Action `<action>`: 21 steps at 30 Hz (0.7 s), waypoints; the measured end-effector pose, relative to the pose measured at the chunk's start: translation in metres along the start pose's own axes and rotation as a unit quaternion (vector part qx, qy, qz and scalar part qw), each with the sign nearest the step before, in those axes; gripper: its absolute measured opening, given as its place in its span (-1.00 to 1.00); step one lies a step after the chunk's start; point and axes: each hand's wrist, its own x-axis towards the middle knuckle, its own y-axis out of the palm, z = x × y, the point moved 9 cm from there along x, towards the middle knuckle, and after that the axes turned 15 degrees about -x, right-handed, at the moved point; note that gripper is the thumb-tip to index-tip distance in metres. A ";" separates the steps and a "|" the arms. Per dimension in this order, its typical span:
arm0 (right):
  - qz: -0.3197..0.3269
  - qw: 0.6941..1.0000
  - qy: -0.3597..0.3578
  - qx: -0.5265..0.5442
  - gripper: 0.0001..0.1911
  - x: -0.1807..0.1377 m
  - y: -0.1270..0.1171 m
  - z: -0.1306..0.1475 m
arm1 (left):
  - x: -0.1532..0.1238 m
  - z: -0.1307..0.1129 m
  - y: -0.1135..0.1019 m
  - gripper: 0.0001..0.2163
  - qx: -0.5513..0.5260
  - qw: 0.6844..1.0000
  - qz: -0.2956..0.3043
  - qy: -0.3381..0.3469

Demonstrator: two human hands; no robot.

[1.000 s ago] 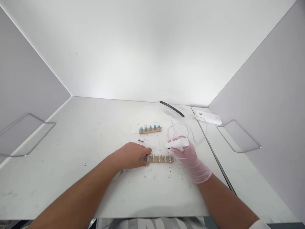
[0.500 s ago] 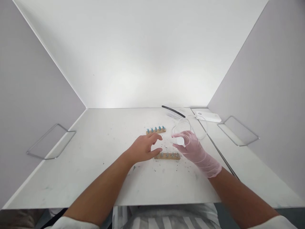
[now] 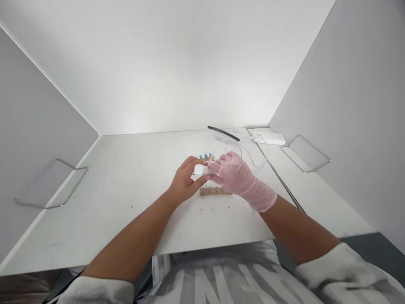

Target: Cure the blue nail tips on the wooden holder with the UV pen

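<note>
Pink-gloved, grips white corded handpiece (image 3: 202, 169) in right hand (image 3: 236, 173) above table (image 3: 126, 190) middle; pinches its tip with bare left hand (image 3: 185, 180). Seems midway through two wooden strips: blue caps, two visible, on far strip (image 3: 207, 156) behind the hands; bare pins, roughly five, on near strip (image 3: 215, 191) just below. Trails one cable (image 3: 249, 155) to one power unit (image 3: 268, 138) by back-right corner.

Left hand (image 3: 185, 179) lifted off left end of near wooden strip with row of small metal pegs (image 3: 215, 191), raised clear of tabletop, fingers now pinching front end of white pen-shaped corded tool (image 3: 202, 169). Pink-gloved right hand (image 3: 236, 175) carried tool leftward from beside strip's right end; now above strip, meeting left hand. Far wooden strip with blue caps (image 3: 206, 156) now half hidden behind hands.
</note>
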 end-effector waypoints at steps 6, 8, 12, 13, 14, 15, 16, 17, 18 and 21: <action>-0.019 0.963 0.175 0.203 -0.38 -0.048 -0.001 -0.053 | -0.002 0.001 -0.014 -0.74 0.002 0.998 -0.052 0.028; 0.007 0.946 0.230 0.228 -0.37 -0.083 0.004 -0.073 | -0.003 0.002 -0.020 -0.75 0.016 0.996 -0.077 0.039; 0.216 0.936 0.221 0.169 -0.55 -0.138 0.036 -0.072 | -0.006 0.009 -0.026 -0.77 0.041 0.994 -0.093 0.040; 0.261 0.931 0.202 0.158 -0.56 -0.145 0.043 -0.065 | -0.006 0.010 -0.027 -0.77 0.046 0.994 -0.092 0.040; 0.280 0.928 0.188 0.160 -0.56 -0.147 0.047 -0.057 | -0.006 0.011 -0.028 -0.78 0.051 0.994 -0.092 0.035; 0.287 0.927 0.179 0.161 -0.54 -0.147 0.050 -0.050 | -0.007 0.012 -0.030 -0.78 0.057 0.994 -0.093 0.029; 0.294 0.927 0.172 0.155 -0.53 -0.144 0.054 -0.044 | -0.006 0.013 -0.031 -0.78 0.063 0.993 -0.093 0.023; 0.295 0.929 0.170 0.146 -0.53 -0.141 0.057 -0.039 | -0.006 0.014 -0.032 -0.78 0.068 0.993 -0.092 0.017; 0.291 0.932 0.167 0.137 -0.54 -0.136 0.059 -0.036 | -0.006 0.014 -0.033 -0.78 0.072 0.993 -0.091 0.016; 0.282 0.938 0.151 0.133 -0.63 -0.124 0.065 -0.027 | -0.005 0.012 -0.034 -0.77 0.076 0.993 -0.084 0.027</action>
